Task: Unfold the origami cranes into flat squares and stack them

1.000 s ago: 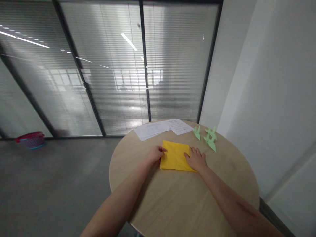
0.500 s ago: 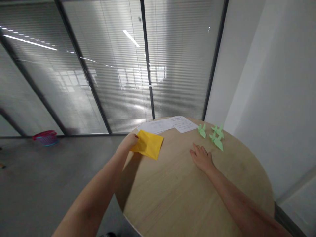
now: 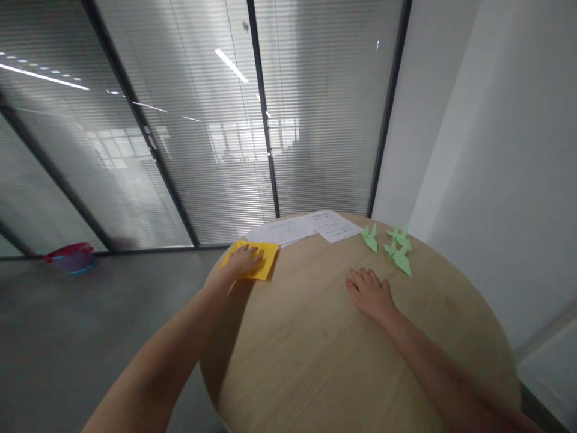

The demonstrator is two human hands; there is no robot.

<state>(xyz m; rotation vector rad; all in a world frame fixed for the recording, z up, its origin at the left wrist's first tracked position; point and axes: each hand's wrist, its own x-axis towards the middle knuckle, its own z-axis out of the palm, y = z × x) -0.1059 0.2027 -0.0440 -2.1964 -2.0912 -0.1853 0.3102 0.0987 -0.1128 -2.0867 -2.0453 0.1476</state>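
Note:
A yellow paper lies at the left edge of the round wooden table. On top of it rests my left hand, fingers spread and palm down, hiding its middle. My right hand lies flat on the bare wood, fingers stretched out, holding nothing. Just beyond it, to the right, sit several folded light-green paper cranes: a single crane and a close group. How many are in the group is hard to make out.
Printed white sheets overlap at the table's far edge. Behind stands a glass partition with blinds, and a white wall rises on the right. A pink and blue basket sits on the grey floor at the left.
The yellow paper, earlier gripped at its edge and partly raised, now lies lower and further left. My left hand has opened onto it. My right hand stays flat on the table.

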